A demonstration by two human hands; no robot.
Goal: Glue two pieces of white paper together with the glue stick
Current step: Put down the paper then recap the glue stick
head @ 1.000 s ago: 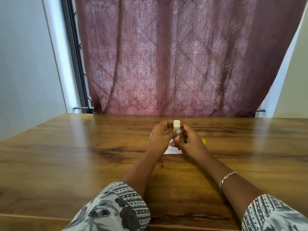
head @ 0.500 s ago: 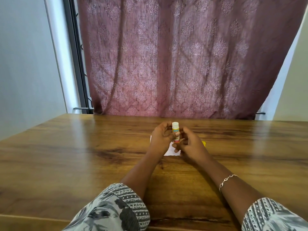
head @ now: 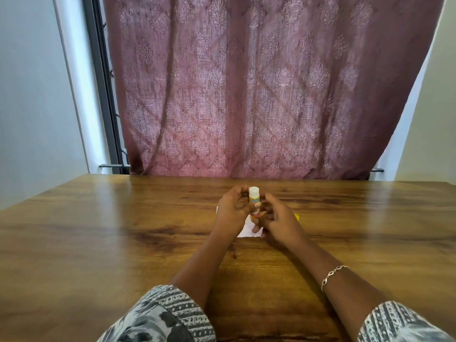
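Little has moved in the last second; glue stick point(head: 254, 197) stays upright above the white paper point(head: 247, 231); left hand point(head: 233, 211) curled round its barrel; right hand point(head: 278, 223) pinches lower, at the base; probably winding it up, nothing glued yet; white top, yellow label.

We hold the glue stick point(head: 254, 199) upright between both hands, above the table point(head: 118, 233). Our left hand point(head: 232, 212) grips its body from the left. Our right hand point(head: 280, 222) curls its fingers at the lower end. The stick's white top stands clear above the fingers. White paper point(head: 248, 230) lies flat on the wood beneath the hands, mostly hidden by them. A yellow bit point(head: 297, 216) peeks out just beyond the right hand; we cannot tell what it is. A bracelet point(head: 333, 274) circles the right wrist. A mauve patterned curtain point(head: 259, 82) hangs behind the table.
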